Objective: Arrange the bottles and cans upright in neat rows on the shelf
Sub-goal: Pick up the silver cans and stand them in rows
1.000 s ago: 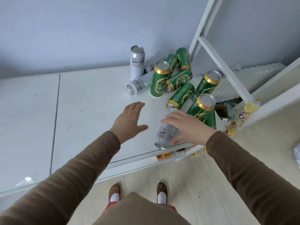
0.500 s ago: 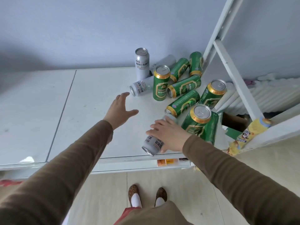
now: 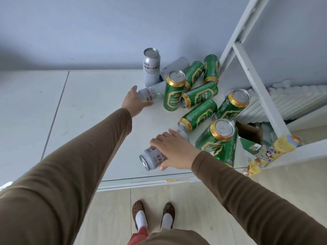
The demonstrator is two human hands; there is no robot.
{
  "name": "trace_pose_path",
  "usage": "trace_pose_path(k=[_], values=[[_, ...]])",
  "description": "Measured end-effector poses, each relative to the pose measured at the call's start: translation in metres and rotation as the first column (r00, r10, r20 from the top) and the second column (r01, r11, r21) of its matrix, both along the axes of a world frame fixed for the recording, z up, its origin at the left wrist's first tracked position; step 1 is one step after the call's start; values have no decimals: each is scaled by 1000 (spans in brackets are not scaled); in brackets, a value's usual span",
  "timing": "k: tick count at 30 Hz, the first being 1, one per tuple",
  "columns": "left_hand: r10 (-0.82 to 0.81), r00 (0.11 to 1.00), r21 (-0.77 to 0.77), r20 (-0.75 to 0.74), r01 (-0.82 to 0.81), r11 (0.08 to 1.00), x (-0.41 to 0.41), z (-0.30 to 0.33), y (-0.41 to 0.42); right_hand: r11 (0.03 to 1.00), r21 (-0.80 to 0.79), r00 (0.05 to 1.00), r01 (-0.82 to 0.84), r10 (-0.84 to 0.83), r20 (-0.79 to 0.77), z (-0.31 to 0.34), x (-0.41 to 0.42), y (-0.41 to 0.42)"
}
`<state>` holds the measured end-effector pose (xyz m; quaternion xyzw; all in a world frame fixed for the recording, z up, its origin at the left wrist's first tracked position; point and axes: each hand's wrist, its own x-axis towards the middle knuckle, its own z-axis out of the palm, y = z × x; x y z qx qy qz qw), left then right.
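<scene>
1. Silver metal sits under the fingers (image 3: 155, 140) of the right hand (image 3: 174, 151): they curl over a silver can (image 3: 153, 157) lying on its side near the front edge of the shelf (image 3: 92, 103), its end facing the person.
2. The left hand (image 3: 133, 101) reaches further back, its fingers (image 3: 148, 103) spread and closing around a second silver can (image 3: 148, 94), also lying down; whether the grip is firm I cannot tell.
3. Just beyond that, one silver can (image 3: 151, 67) stands upright near the wall, with another (image 3: 174, 67) lying behind it.
4. Four green cans stand upright: a middle one (image 3: 174, 91), a right-hand one (image 3: 231, 106), and a near one (image 3: 218, 137) with another close against it.
5. Four green cans lie tumbled between them, a front one (image 3: 198, 114) among them.
6. Every can I can see looks sealed, so what is inside cannot be seen.
7. A yellow bottle (image 3: 272, 152) lies beyond the shelf's right edge, by the white frame (image 3: 258, 85).
8. My judgement: the work is at an early stage; no row exists yet, and most of the left shelf area is bare.
</scene>
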<state>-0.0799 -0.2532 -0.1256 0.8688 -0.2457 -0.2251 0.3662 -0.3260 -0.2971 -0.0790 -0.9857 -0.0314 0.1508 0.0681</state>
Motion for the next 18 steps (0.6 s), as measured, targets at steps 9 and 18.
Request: trace_pose_path(k=[9,18], values=[[41,999,-100,-18,-42,994,-1,-1,27,925,312,959,218,-263,109,15,14,0],[231,962,-309,-142,-265,913,-6,36,121,620,706,858,343,-512,33,18,47,24]])
